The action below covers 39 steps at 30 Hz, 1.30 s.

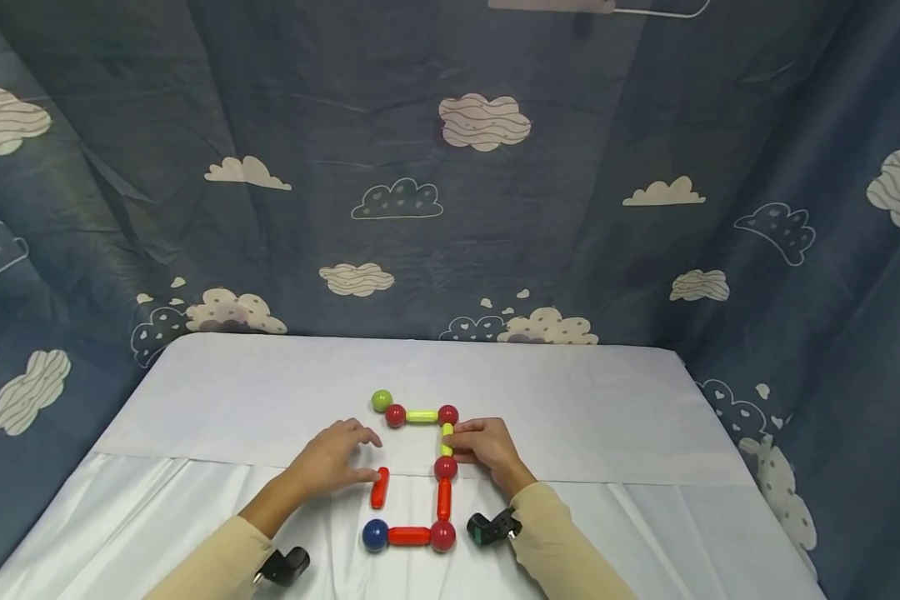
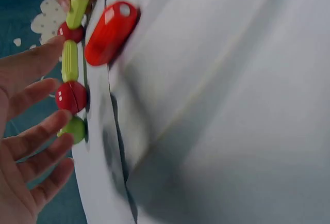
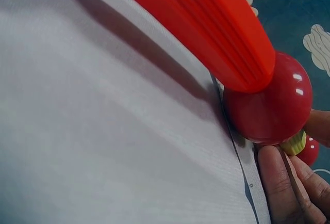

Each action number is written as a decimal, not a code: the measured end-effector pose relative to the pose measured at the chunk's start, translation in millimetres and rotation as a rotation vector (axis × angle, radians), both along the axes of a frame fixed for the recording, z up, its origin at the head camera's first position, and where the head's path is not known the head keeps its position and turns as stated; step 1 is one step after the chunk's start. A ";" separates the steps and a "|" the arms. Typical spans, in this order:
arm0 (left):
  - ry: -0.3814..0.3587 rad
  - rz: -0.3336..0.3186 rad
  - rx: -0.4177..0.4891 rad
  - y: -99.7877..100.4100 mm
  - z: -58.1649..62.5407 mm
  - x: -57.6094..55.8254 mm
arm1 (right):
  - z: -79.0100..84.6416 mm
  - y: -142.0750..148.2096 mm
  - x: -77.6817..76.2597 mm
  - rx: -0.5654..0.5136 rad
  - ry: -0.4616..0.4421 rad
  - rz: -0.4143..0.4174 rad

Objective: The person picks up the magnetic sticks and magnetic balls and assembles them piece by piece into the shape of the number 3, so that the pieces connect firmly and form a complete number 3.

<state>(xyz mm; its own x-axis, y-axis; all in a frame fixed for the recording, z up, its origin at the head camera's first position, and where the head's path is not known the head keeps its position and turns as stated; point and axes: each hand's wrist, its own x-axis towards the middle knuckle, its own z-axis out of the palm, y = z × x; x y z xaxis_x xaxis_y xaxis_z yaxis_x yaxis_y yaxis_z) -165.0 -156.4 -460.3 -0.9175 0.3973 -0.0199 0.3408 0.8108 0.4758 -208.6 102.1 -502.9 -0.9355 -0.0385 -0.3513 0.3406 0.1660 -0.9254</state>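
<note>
My right hand (image 1: 491,448) pinches an upright-running yellow-green rod (image 1: 447,430) between two red balls. From the lower of these, a red ball (image 1: 446,467), a red rod (image 1: 444,500) leads down to a corner red ball (image 1: 442,536). Another red rod (image 1: 409,536) joins that corner to a blue ball (image 1: 376,535). At the top, a second yellow-green rod (image 1: 422,417) links two more red balls, with a green ball (image 1: 382,401) at the far left end. My left hand (image 1: 334,460) has its fingers spread, thumb tip close beside a loose red rod (image 1: 379,488).
White cloth (image 1: 607,417) covers the table, with a seam and some folds across it. A dark blue curtain (image 1: 555,225) printed with clouds hangs behind and at both sides. Each wrist carries a black camera, one of them the left camera (image 1: 285,567).
</note>
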 end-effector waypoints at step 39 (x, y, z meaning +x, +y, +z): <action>-0.155 -0.016 0.075 19.4 -9.9 19.2 | 0.5 -0.3 -0.4 0.010 0.002 0.002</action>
<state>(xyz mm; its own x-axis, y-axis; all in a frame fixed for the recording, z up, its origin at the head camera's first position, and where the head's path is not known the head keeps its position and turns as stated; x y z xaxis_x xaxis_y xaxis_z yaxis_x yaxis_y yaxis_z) -145.8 -137.0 -470.2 -0.8994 0.4174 -0.1299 0.2713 0.7660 0.5828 -209.0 101.8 -502.4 -0.9360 -0.0367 -0.3500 0.3387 0.1759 -0.9243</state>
